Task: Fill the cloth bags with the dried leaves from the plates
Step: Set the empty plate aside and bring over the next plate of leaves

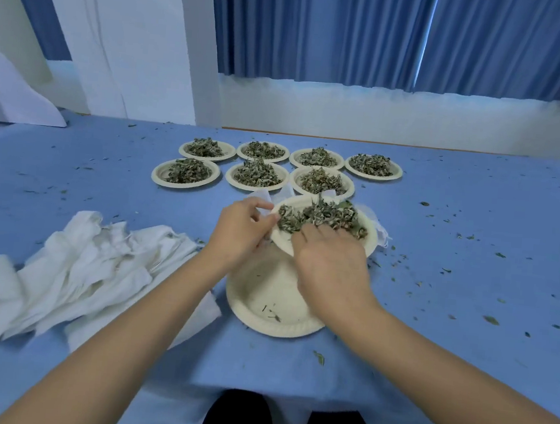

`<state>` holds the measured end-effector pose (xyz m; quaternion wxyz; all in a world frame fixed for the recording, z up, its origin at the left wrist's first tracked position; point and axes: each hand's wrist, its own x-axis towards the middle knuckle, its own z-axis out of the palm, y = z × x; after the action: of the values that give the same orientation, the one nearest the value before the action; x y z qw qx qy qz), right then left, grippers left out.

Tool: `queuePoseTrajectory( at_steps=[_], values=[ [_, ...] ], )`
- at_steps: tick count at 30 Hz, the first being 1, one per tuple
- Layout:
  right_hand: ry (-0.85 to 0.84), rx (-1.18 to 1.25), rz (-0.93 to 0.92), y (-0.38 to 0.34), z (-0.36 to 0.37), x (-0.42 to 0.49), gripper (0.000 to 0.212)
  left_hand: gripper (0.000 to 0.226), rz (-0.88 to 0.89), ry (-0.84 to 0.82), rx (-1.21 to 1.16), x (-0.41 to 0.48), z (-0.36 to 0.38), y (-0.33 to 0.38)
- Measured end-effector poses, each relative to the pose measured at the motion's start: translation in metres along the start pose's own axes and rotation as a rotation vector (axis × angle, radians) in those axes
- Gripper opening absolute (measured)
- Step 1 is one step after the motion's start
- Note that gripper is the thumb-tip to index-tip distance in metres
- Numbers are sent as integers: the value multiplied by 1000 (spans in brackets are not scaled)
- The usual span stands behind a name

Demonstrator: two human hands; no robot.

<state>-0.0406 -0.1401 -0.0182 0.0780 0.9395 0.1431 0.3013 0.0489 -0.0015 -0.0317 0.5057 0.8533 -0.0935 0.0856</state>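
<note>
Left grip [239, 230]: pinching the rim of the tilted plate [284, 243] — slanting it so leaves [322, 216] are sliding.
Right grip [331, 264]: raking leaves; closure hidden.

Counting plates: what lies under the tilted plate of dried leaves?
A nearly empty pale round paper plate with leaf scraps; white cloth pokes out beyond. The right hand covers their overlap.

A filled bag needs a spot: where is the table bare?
Bare: the table right of the tilted plate, only crumbs; also left of the plate rows, beyond the cloth pile. Crowded: centre, around left hand and right hand.
</note>
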Motion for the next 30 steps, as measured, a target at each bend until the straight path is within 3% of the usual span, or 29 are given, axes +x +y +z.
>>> queuePoseTrajectory(
  at_steps=[3, 7, 19, 23, 25, 30],
  values=[
    [-87, 87, -31, -22, -8, -9, 28, 14, -3, 23, 85, -26, -16, -14],
    [-250, 328, -4, -30, 0, -10, 13, 16, 10, 23, 177, -41, -24, -17],
    [-418, 680, 34, -31, 5, -18, 12, 15, 23, -78, 433, -55, -28, -25],
    [-468, 721, 20, -30, 10, -17, 21, 13, 155, 107, 626, -49, -38, -21],
    [-509, 723, 4, -29, 13, -17, 25, 14, 102, 143, 754, -41, -48, -21],
    [-577, 725, 0, -27, 16, -15, 30, 13, -111, -2, 934, -27, -57, -39]
  ],
)
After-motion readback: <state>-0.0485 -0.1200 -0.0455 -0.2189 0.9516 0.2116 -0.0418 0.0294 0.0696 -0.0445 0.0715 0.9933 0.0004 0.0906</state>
